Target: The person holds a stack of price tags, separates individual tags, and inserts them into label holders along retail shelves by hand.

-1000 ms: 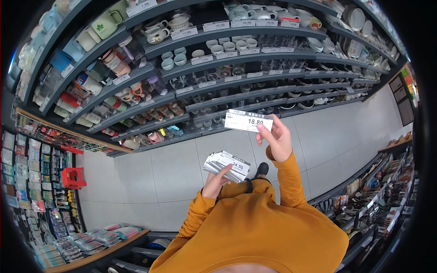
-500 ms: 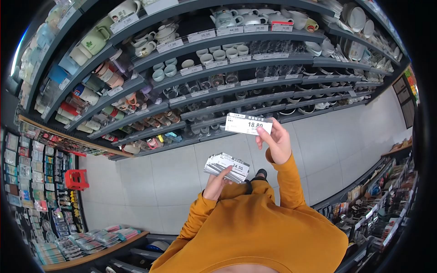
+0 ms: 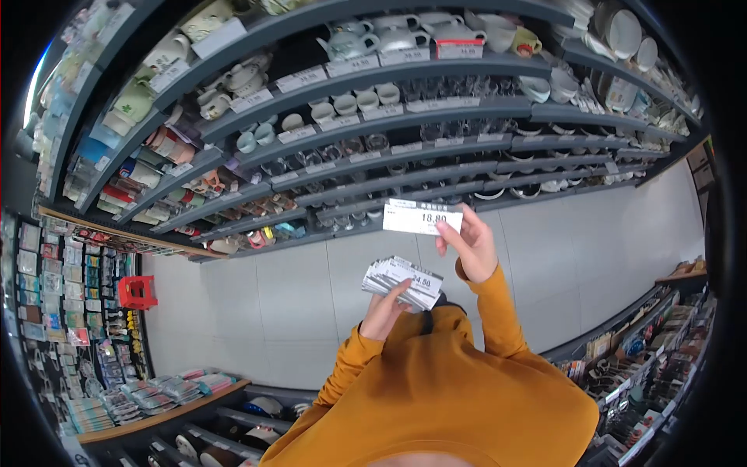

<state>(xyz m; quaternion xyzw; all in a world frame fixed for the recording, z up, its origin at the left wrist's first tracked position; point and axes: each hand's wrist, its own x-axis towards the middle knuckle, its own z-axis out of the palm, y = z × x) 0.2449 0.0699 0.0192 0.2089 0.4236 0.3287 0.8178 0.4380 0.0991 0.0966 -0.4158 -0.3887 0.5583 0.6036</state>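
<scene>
A white price tag (image 3: pixel 408 219) reading 18.80 is pinched between the thumb and fingers of my right hand (image 3: pixel 472 241), held up in front of the lower shelves. Lower and to the left, my left hand (image 3: pixel 384 310) grips a fanned stack of price tags (image 3: pixel 389 274). The top one reads 24.50, and my left thumb lies across it. The two hands are apart, and neither touches the shelves.
Ahead, curved-looking shelves carry teapots (image 3: pixel 348 40), cups (image 3: pixel 323 111) and glasses, with price labels along their edges. A red plastic stool (image 3: pixel 138 293) stands by the left rack. Packaged goods (image 3: pixel 167 395) lie at lower left. Grey floor (image 3: pixel 292 292) runs between the shelving.
My left hand with its stack has moved right and slightly up, nearer the right hand. The shelf view has shifted a little leftward. Both hands keep their hold.
</scene>
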